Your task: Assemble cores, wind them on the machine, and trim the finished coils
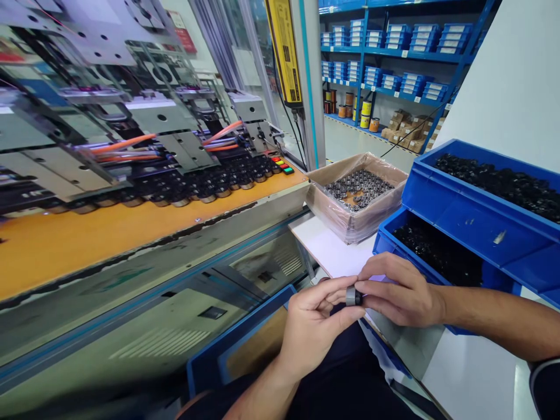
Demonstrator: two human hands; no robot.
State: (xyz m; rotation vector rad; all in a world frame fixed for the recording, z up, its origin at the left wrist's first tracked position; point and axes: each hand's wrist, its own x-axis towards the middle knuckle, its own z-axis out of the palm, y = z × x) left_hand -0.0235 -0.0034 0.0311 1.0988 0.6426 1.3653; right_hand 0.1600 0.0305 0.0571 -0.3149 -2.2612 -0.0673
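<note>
Partly hidden by fingers, a small dark-grey ring [353, 296] is pinched between the left hand [312, 326] and right hand [398, 291]; black pieces [437, 254] in the nearby blue bin [385, 245] blur together.

Both hands bare, close together, working one pinch grip. Left hand [312, 329] comes up from the bottom edge, fingers [332, 290] curled over the top of the grip, thumb [343, 315] pressing in from below. Right hand [400, 291] comes in from the right, back of the hand up, fingers [385, 265] reaching left and lightly curled over the grip. Both hands closed on the grip from opposite sides. Right forearm [494, 324] runs out to the right edge, nearly level, wrist almost straight, ending in a dark sleeve [545, 388]. Left forearm [262, 396] angles down and out of frame.
</note>
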